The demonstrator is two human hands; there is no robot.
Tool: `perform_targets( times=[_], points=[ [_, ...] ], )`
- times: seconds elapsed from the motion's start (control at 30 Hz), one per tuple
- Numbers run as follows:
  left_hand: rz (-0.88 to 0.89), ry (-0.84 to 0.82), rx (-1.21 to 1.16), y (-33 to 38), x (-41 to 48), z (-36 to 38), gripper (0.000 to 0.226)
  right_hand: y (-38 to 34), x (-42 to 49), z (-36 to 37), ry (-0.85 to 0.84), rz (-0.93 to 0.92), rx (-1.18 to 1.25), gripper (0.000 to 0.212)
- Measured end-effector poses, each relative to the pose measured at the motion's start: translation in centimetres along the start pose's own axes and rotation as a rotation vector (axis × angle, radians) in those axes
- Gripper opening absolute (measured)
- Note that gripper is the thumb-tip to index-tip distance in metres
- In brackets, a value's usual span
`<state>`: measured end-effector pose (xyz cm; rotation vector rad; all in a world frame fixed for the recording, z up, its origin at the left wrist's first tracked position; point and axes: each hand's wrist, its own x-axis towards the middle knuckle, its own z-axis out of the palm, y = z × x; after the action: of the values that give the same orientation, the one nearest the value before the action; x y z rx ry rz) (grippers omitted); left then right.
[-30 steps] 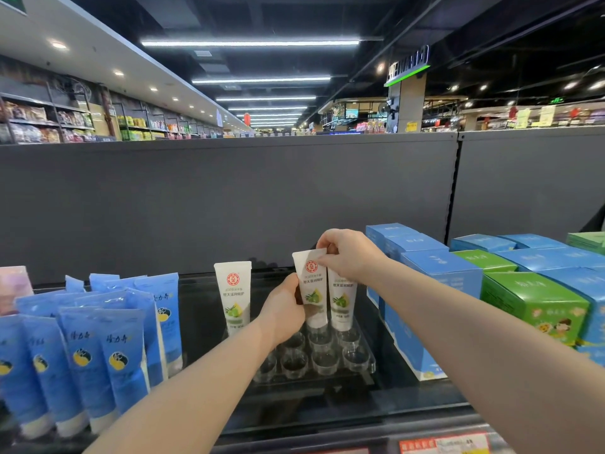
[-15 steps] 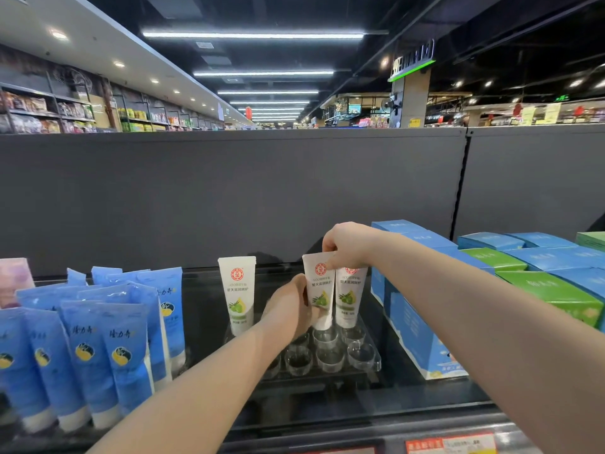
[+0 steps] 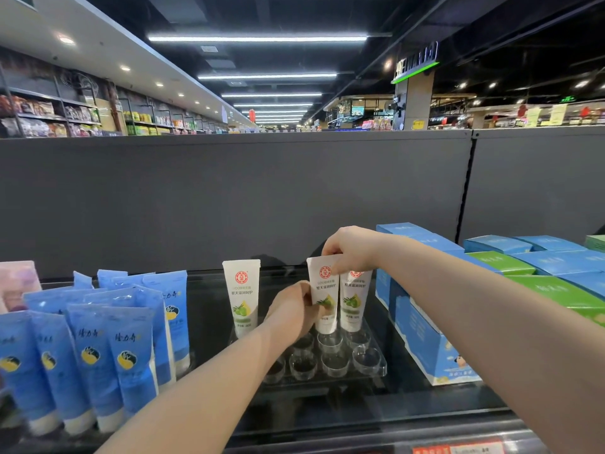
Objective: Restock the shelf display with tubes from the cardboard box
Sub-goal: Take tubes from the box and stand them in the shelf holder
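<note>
Standing upright, long axis vertical and crimped end up, the white tube [image 3: 323, 291] sits in the clear holder's [image 3: 371, 368] back row, just beside a second tube [image 3: 355, 301]. The fingers of the right hand [image 3: 352, 249] pinch its top edge; those of the left hand [image 3: 293, 311] curl round its lower body.

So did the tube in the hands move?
Yes. The held tube was leaning left and is now upright; its top swung right, toward the standing tube beside it.

2 bare forearms [image 3: 209, 388], bare left hand [image 3: 293, 311], bare right hand [image 3: 352, 249], skin smooth throughout
</note>
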<state>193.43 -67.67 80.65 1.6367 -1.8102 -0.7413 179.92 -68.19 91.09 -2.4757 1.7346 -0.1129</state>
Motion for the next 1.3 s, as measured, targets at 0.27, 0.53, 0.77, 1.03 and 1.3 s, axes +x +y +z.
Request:
perform_targets(
  times=[0.27, 0.53, 0.77, 1.03, 1.3],
  points=[
    [-0.012, -0.028, -0.070, 0.2, 0.1, 0.0, 0.035, 1.0, -0.8, -0.7, -0.072, 0.121, -0.190, 0.019],
    [0.003, -0.045, -0.103, 0.1, 0.1, 0.0, 0.033, 1.2, -0.2, -0.9, -0.075, 0.055, -0.235, 0.009],
    [-0.014, -0.044, -0.072, 0.1, 0.3, 0.0, 0.034, 1.1, -0.1, -0.7, -0.085, 0.078, -0.213, 0.024],
    [-0.011, -0.114, 0.010, -0.3, 0.5, 0.3, 0.038, -0.4, -0.4, -0.6, -0.010, -0.063, -0.069, 0.039],
    [-0.022, -0.057, -0.010, -0.7, 0.9, 0.7, 0.024, -0.3, 0.2, 0.2, 0.030, -0.058, -0.089, 0.028]
  ],
)
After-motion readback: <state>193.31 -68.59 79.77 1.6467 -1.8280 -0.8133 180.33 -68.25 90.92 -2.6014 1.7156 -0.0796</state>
